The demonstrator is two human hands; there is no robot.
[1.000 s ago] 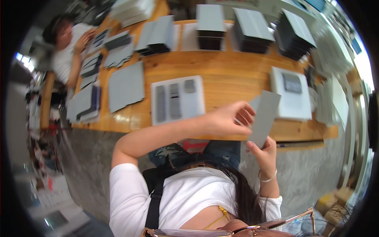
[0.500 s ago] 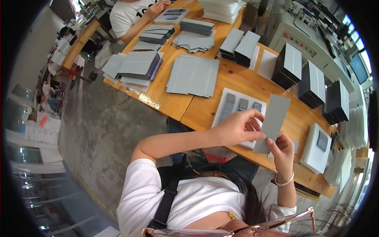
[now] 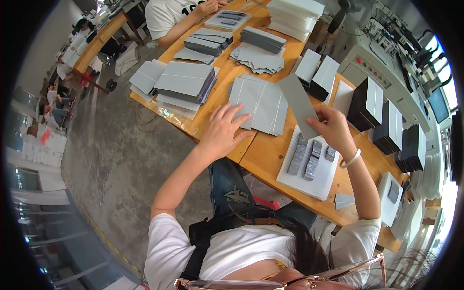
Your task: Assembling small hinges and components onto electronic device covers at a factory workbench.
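The wooden table (image 3: 265, 153) stretches before you, with a pale machine (image 3: 348, 72) beyond its far right side and another person's arm (image 3: 180, 30) at its far left edge. Three tall dark stacks (image 3: 386, 124) with grey tops line the right side of the table; two lower stacks (image 3: 323, 79) stand farther up that row, and a pile of white sheets (image 3: 294, 19) sits at the far end. On your left, a grey-topped bundle (image 3: 184, 79) lies on more flat pieces near the edge. Just right of it, grey sheets (image 3: 265, 104) lie fanned and overlapping. Nearer you is a white board (image 3: 316, 187), bearing three rows of small grey pieces (image 3: 313, 162). Your left hand (image 3: 221, 131) is loose, fingers spread over the near left edge of the sheets; you cannot tell whether the fingertips touch them. Your right hand (image 3: 333, 128) pinches the near end of a long grey card (image 3: 297, 101) between thumb and fingers. The card slants up and to the left, raised between the sheets and the two lower stacks. Small grey strips (image 3: 344, 200) lie just beside the board, and a pale band (image 3: 350, 159) circles your right wrist.
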